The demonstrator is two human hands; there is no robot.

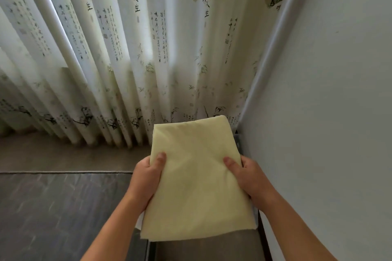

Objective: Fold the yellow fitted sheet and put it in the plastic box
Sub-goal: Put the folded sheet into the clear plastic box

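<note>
Most fingers are hidden under the yellow fitted sheet (197, 178); only two thumbs are seen. That one folded sheet is gripped at its left edge by the left hand (146, 178) and at its right edge by the right hand (252, 180), up before the curtain (127, 48).

Bare left hand (146, 178); bare right hand (252, 180)

Sheet (197, 176) between left hand (146, 178) and right hand (250, 180), curtain (127, 48) behind
</note>
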